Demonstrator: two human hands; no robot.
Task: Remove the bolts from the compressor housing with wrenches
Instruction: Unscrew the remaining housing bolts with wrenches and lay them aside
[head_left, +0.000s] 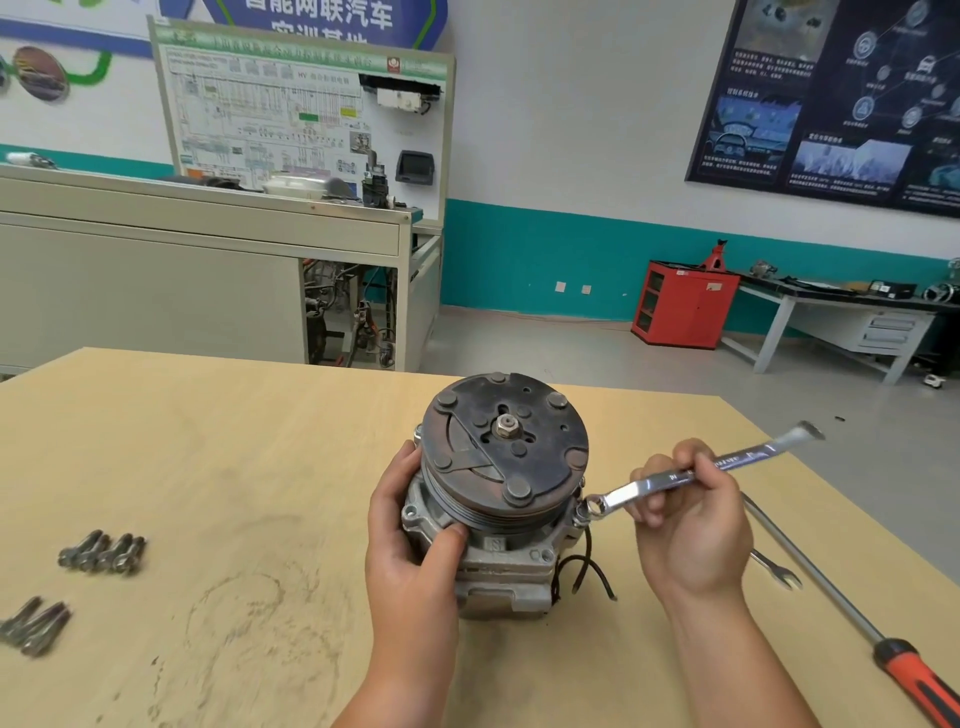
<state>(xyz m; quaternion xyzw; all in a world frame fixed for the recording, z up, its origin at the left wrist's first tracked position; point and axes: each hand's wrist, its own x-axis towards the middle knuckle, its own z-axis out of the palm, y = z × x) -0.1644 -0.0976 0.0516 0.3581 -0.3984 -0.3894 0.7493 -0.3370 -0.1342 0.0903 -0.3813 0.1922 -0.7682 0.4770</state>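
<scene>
firmly, left hand (410, 551) fingers (407, 461) snug around the compressor housing (501, 569), right hand (693, 530) fingers (647, 512) in a pinch on the wrench (623, 493)

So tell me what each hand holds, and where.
The left hand grips the compressor by its housing; the right hand holds the wrench at mid-handle, ring end on a bolt.

We stand in an automotive training workshop: a wiring-diagram teaching board (306, 114) at eleven o'clock, a red tool cabinet (685, 306) and a parts-strewn steel counter (892, 330) at two o'clock.
</scene>
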